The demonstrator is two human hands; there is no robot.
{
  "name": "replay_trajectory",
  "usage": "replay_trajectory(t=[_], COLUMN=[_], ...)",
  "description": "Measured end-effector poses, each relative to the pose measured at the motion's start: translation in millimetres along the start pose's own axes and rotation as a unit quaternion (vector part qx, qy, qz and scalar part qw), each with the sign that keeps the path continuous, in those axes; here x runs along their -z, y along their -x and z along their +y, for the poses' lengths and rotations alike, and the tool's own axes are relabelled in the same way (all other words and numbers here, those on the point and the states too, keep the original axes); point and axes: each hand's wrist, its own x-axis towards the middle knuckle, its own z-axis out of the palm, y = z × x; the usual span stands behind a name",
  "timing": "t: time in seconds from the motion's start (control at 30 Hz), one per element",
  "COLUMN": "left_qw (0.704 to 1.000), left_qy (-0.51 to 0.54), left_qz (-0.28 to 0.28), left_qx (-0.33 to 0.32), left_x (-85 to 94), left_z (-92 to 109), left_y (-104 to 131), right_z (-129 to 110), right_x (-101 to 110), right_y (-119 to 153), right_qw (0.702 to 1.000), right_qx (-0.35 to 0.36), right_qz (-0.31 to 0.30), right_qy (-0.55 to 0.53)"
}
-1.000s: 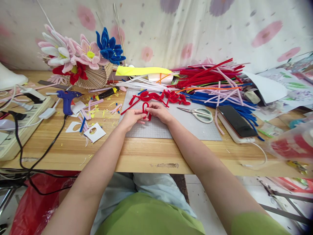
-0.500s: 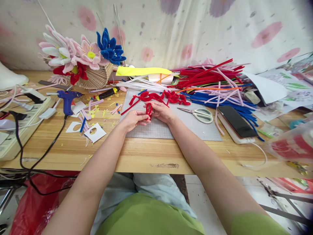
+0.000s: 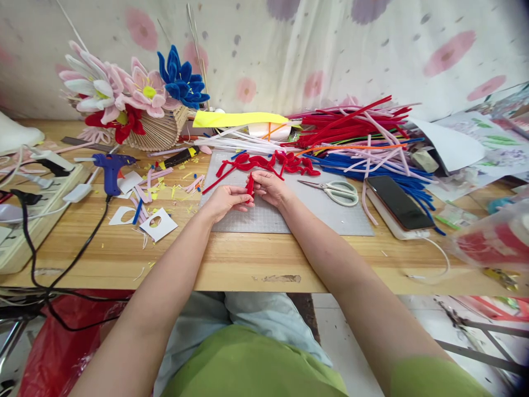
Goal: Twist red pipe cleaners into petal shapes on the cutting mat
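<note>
A bent red pipe cleaner (image 3: 250, 186) is pinched between both hands, held upright above the grey cutting mat (image 3: 330, 220). My left hand (image 3: 230, 200) closes on its lower part from the left. On the other side, my right hand (image 3: 268, 189) has its fingers at the upper part; some fingertips are hidden behind it. Just beyond the hands, several looped red pipe cleaner pieces (image 3: 270, 163) lie on the mat. Scissors (image 3: 336, 191) with pale grips rest to the right of my right hand.
A blue glue gun (image 3: 111, 171) and a power strip (image 3: 41, 220) stand left, with cables. Pipe cleaner flowers (image 3: 136, 91) are at the back. Bundled pipe cleaners (image 3: 355, 129) lie back right, near a phone (image 3: 399, 203). White paper pieces (image 3: 159, 224) and scraps lie left of the mat.
The red pipe cleaner showed an open loop before; now it looks narrower, turned or pressed together. Both hands stay in nearly the same place. The whole view has shifted slightly.
</note>
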Motion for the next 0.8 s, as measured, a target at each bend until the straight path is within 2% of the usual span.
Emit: replay_trajectory(t=[0.1,0.27,0.4,0.8], left_qw=[1.000,0.998,0.997,1.000], left_qy=[0.000,0.032,0.054,0.010], left_qz=[-0.012,-0.030,-0.026,0.016], left_qx=[0.012,0.044,0.055,0.000], left_x=[-2.1,-4.7,-2.8,-5.8], left_z=[1.4,4.6,4.7,0.3], left_y=[1.9,4.4,3.1,-1.1], right_z=[-0.5,-3.1,-4.6,0.8], right_x=[-0.3,1.3,1.1,-7.4], right_y=[0.4,2.2,3.5,-1.7], right_qw=[1.000,0.999,0.999,0.994], right_qx=[-0.007,-0.020,0.004,0.055], right_qz=[0.003,-0.034,-0.043,0.090], right_qy=[-0.005,-0.007,-0.024,0.033])
